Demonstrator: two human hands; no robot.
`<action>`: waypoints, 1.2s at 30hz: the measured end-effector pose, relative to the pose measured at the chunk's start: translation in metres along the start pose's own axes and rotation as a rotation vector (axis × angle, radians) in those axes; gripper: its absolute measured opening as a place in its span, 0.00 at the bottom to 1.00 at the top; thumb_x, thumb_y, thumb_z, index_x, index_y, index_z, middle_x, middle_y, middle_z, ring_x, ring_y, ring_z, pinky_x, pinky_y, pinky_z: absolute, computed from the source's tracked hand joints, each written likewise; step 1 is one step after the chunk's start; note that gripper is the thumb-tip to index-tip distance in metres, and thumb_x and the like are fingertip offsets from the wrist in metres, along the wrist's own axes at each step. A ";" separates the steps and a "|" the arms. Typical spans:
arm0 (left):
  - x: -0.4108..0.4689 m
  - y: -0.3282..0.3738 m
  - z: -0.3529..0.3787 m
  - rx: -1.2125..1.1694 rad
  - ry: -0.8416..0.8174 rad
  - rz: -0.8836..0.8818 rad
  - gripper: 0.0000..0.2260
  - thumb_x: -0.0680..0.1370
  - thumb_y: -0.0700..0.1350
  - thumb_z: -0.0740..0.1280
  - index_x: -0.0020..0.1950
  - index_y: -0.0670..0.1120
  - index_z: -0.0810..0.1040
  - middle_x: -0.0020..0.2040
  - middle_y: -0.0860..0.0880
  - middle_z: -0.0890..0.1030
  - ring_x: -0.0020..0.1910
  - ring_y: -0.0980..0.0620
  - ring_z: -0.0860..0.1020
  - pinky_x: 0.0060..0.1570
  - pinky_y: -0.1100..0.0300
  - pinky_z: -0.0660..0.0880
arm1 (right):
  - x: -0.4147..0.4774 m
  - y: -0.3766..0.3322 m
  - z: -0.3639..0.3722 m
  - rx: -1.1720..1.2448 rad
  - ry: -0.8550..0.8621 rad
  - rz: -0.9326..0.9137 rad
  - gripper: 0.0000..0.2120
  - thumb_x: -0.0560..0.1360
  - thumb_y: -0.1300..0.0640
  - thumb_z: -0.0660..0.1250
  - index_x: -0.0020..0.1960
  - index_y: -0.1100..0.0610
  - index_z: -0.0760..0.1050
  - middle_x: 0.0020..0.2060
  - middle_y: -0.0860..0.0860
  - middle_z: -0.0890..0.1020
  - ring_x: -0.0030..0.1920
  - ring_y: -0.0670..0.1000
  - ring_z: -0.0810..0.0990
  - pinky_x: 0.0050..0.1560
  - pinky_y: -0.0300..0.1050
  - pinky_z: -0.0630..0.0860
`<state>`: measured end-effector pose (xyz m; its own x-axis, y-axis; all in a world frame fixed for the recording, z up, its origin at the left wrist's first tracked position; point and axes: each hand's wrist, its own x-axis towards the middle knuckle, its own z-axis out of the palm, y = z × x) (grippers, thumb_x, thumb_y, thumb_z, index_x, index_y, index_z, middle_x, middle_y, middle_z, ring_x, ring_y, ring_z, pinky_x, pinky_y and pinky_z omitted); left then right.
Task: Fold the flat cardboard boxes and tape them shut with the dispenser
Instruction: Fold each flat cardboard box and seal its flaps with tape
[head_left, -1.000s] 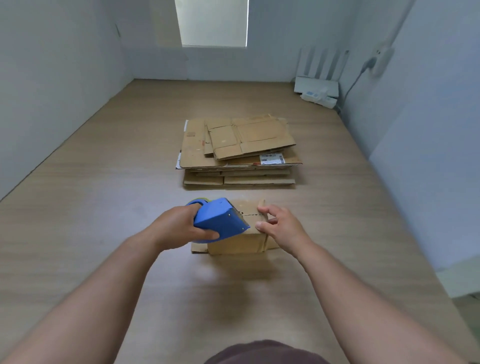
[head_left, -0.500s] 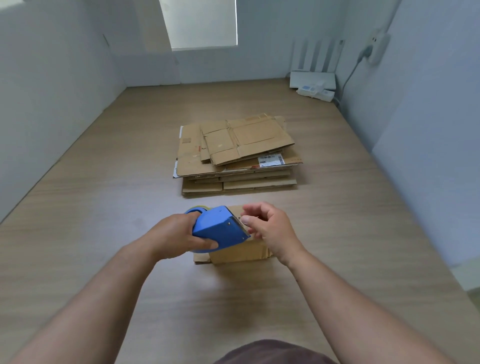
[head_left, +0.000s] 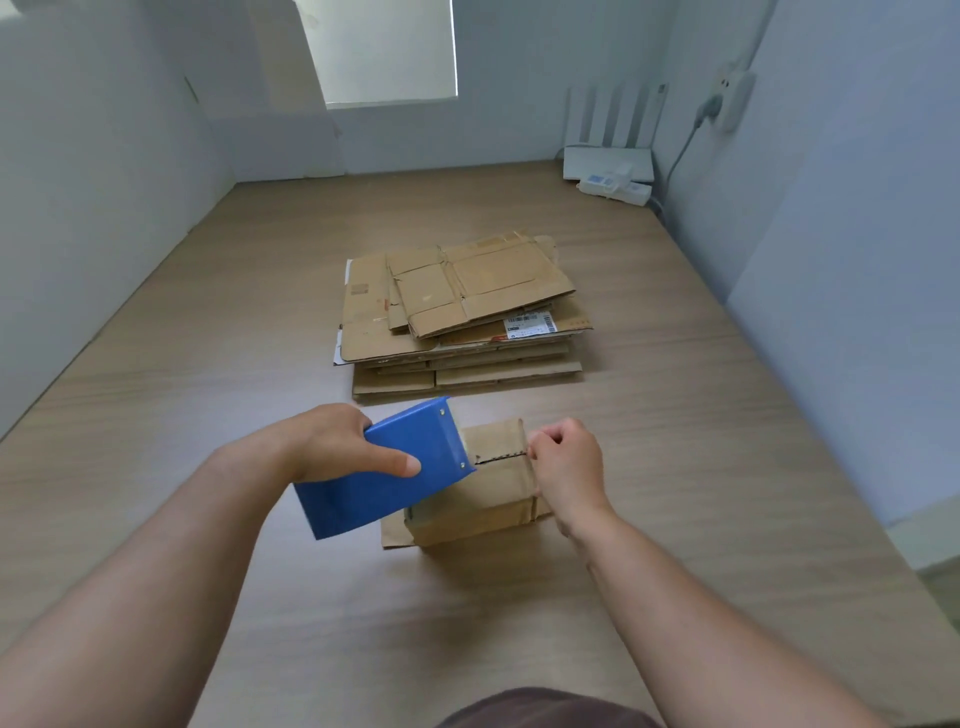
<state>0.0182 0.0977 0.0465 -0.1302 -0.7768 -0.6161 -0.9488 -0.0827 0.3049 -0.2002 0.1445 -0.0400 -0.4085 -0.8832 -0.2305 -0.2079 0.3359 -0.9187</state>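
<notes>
Dispenser (head_left: 384, 478) has drawn back leftward since half a second ago, baring its broad blue side; its long axis runs left to right, toothed end facing the small box (head_left: 488, 504) on the wooden surface (head_left: 675, 415) before you. Your left hand (head_left: 332, 441) grips it, thumb across the side. Your right hand (head_left: 566, 467) pinches the tape (head_left: 501, 457) at the box's right edge.
</notes>
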 end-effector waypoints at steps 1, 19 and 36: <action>0.001 0.000 0.000 0.025 -0.006 -0.009 0.29 0.59 0.71 0.68 0.48 0.51 0.77 0.45 0.51 0.80 0.44 0.52 0.79 0.41 0.61 0.72 | 0.001 0.002 -0.003 0.011 -0.003 0.042 0.07 0.74 0.64 0.60 0.38 0.57 0.70 0.37 0.52 0.77 0.34 0.53 0.76 0.29 0.43 0.73; 0.020 0.011 0.005 0.150 0.011 -0.019 0.25 0.68 0.69 0.69 0.50 0.50 0.76 0.47 0.50 0.81 0.46 0.51 0.79 0.52 0.56 0.75 | 0.004 0.018 -0.007 0.059 -0.061 0.221 0.08 0.73 0.64 0.61 0.35 0.58 0.71 0.32 0.55 0.76 0.26 0.51 0.70 0.25 0.43 0.68; 0.020 0.017 0.007 0.166 0.026 -0.003 0.22 0.68 0.68 0.69 0.47 0.51 0.74 0.46 0.50 0.80 0.45 0.51 0.78 0.49 0.58 0.74 | -0.003 0.021 0.008 -0.540 0.005 -0.105 0.13 0.81 0.47 0.56 0.43 0.54 0.68 0.44 0.51 0.75 0.42 0.51 0.73 0.37 0.44 0.65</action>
<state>-0.0023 0.0846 0.0344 -0.1223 -0.7925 -0.5974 -0.9839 0.0179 0.1777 -0.1961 0.1512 -0.0612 -0.3648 -0.9200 -0.1437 -0.6736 0.3673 -0.6414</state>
